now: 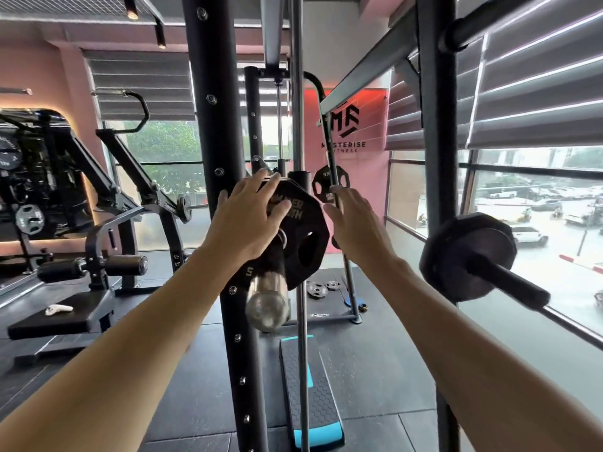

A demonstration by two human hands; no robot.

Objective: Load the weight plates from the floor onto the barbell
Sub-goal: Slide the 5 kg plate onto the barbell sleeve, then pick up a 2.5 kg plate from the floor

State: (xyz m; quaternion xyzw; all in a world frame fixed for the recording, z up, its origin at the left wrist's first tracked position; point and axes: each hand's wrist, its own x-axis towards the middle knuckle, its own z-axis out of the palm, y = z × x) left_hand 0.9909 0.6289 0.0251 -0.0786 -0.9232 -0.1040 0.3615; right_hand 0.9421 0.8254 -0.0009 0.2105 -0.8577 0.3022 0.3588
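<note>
Here the left hand (251, 220) lies flat on the weight plate (295, 236), probably pushing it along the barbell (268, 288); the right hand (354, 220) is wide, holding nothing.

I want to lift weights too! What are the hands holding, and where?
The left hand presses flat on the face of the black weight plate on the barbell sleeve. The right hand holds nothing.

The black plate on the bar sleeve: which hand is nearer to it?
Left. The left hand lies flat on the black plate; the right hand hovers open just off its right edge.
</note>
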